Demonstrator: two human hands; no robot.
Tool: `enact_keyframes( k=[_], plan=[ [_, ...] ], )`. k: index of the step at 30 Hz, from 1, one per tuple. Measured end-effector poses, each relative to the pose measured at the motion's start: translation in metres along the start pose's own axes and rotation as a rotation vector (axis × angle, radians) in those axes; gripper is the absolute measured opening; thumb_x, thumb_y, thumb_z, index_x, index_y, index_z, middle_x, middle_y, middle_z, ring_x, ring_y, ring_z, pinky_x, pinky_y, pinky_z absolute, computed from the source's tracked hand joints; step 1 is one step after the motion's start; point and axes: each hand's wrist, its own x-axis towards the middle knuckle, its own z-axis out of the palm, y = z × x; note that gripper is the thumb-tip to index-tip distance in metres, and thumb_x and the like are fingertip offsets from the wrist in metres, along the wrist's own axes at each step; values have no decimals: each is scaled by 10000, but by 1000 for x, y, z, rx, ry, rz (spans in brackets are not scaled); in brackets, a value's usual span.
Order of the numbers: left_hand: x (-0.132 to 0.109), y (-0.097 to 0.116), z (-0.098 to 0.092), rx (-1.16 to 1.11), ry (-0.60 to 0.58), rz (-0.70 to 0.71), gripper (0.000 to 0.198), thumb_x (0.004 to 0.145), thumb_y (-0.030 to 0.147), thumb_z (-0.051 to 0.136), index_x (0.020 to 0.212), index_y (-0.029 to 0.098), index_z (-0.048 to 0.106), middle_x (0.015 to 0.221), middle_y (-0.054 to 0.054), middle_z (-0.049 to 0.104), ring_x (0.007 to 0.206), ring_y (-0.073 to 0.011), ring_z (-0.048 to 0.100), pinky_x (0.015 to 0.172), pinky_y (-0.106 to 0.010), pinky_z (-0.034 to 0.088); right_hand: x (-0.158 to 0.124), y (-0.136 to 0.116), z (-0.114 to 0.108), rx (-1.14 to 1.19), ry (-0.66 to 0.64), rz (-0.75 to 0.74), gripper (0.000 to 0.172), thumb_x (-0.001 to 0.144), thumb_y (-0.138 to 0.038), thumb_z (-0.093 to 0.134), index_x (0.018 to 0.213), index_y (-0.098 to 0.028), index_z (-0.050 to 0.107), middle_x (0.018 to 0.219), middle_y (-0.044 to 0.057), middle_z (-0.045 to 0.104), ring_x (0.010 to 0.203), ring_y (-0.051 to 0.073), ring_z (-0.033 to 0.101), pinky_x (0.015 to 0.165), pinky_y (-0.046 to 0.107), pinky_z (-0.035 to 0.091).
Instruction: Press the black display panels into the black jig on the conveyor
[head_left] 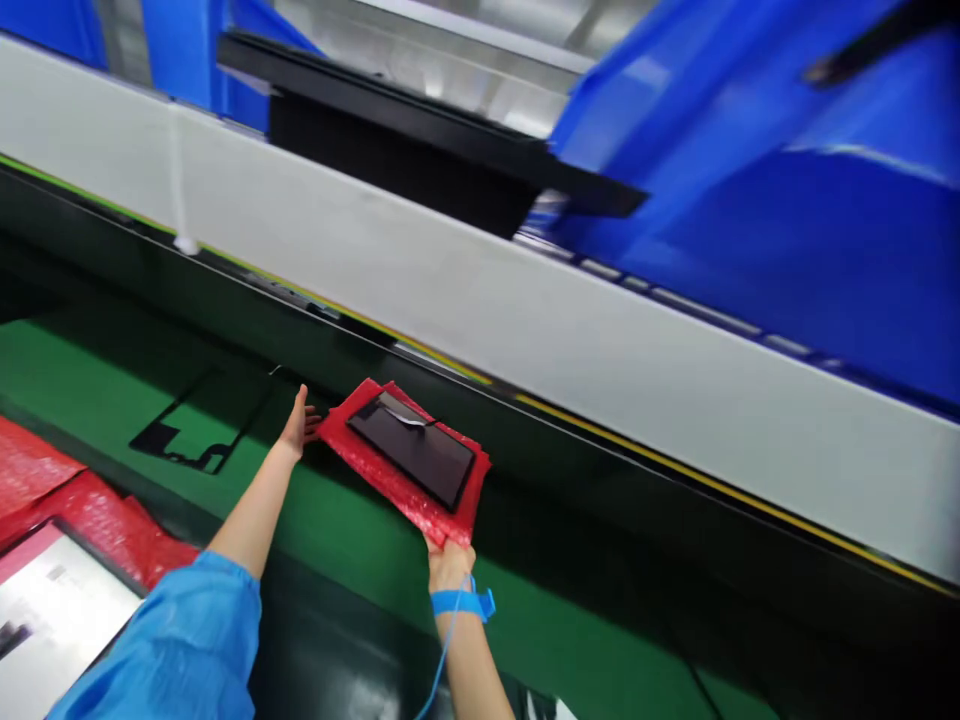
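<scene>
A dark rectangular display panel [412,455] lies on red bubble wrap [375,478], with a small pale strip or tab on its upper face. My right hand [450,562] grips the near edge of the wrap from below; a blue wrist strap with a cord circles that wrist. At the wrap's left corner is my left hand [300,425], its fingers apart and thumb up. Whether those fingertips touch the wrap I cannot tell. Wrap and panel are held over the green mat, close to the dark side under the rail.
A long white rail [450,290] runs across, with a black shelf [420,130] above it and blue sheeting [787,230] behind. A thin black frame [184,455] lies on the green mat [360,555]. More red bubble wrap [97,510] and a silvery panel [60,620] are at lower left.
</scene>
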Motion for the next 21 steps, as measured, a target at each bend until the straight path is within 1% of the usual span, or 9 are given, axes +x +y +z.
enact_keyframes(
  k=[2, 4, 5, 7, 9, 11, 14, 18, 21],
  plan=[
    [1, -1, 22, 25, -197, -120, 392, 939, 426, 572, 1215, 148, 576, 1175, -94, 618, 1004, -202, 631, 859, -413, 551, -8, 2, -29, 94, 64, -2, 345, 875, -608, 575, 1106, -364, 652, 1122, 36, 697, 1065, 267, 647, 828, 432, 573],
    [-7, -10, 42, 45, -360, -212, 392, 939, 432, 571, 1206, 146, 582, 1165, -93, 624, 995, -200, 635, 852, -409, 555, -13, -2, -56, 170, 50, 9, 399, 764, -750, 542, 990, -446, 670, 997, -19, 746, 1093, 290, 664, 762, 439, 595],
    [-11, -16, 50, 53, -422, -248, 392, 938, 432, 573, 1205, 146, 583, 1166, -93, 624, 997, -201, 636, 853, -410, 556, -14, -5, -68, 198, 28, 26, 436, 725, -795, 512, 957, -462, 672, 981, -36, 753, 1102, 288, 667, 737, 438, 598],
    [-20, -27, 62, 64, -497, -300, 384, 934, 418, 584, 1206, 146, 584, 1173, -94, 623, 1006, -203, 634, 858, -412, 555, -14, -14, -86, 228, -16, 83, 497, 704, -819, 492, 949, -430, 680, 1017, -27, 752, 1081, 281, 681, 724, 429, 599],
    [-28, -36, 69, 65, -514, -322, 377, 931, 400, 593, 1210, 146, 582, 1186, -94, 617, 1018, -206, 630, 865, -415, 553, -12, -21, -95, 227, -24, 147, 463, 680, -739, 617, 933, -357, 682, 1002, 0, 752, 1017, 280, 705, 722, 404, 603],
    [-35, -43, 70, 55, -490, -315, 374, 930, 388, 596, 1217, 148, 577, 1199, -95, 610, 1027, -208, 626, 869, -416, 550, -8, -24, -96, 219, 3, 176, 420, 623, -584, 758, 911, -291, 672, 952, 7, 749, 955, 261, 720, 720, 363, 609],
    [-54, -51, 67, 29, -440, -279, 376, 932, 386, 593, 1224, 150, 572, 1206, -96, 605, 1030, -208, 623, 870, -415, 549, -10, -24, -92, 229, 38, 153, 402, 580, -423, 802, 913, -251, 660, 942, -3, 743, 903, 222, 724, 699, 293, 616],
    [-99, -61, 55, -31, -396, -164, 370, 934, 379, 591, 1224, 150, 570, 1194, -94, 607, 1012, -201, 626, 857, -404, 553, -33, -23, -95, 226, 15, 107, 355, 599, -357, 774, 917, -243, 664, 939, 14, 746, 895, 243, 728, 724, 322, 637],
    [-143, -64, 43, -85, -360, -34, 337, 934, 356, 596, 1198, 146, 582, 1156, -84, 621, 974, -186, 635, 831, -384, 561, -59, -25, -106, 198, 2, 76, 330, 616, -342, 757, 919, -259, 658, 1067, 44, 734, 1008, 277, 707, 807, 373, 636]
  ],
)
